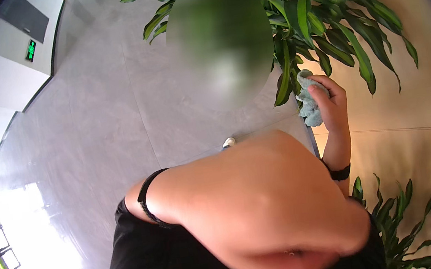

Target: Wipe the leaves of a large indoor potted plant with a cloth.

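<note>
My right hand (329, 100) grips a crumpled, pale blue-green cloth (309, 103) between thumb and fingers. A black band (340, 173) circles that wrist. Hand and cloth are beside the lower leaves of a large potted-type plant (337, 28) with long green leaves. Very close to the camera, my left hand (271, 201) looks large and blurred, and a black band (151, 200) is around the wrist at its left. Its finger positions are not clear, and it covers part of my right forearm. A round blurred patch hides the left part of the plant.
Tan wall panels (385, 121) with a seam run along the right. A second leafy plant (404, 223) stands at lower right. Grey floor tiles (105, 121) spread leftward, and a white shoe tip (228, 142) shows. A green lit sign (30, 50) marks the white wall.
</note>
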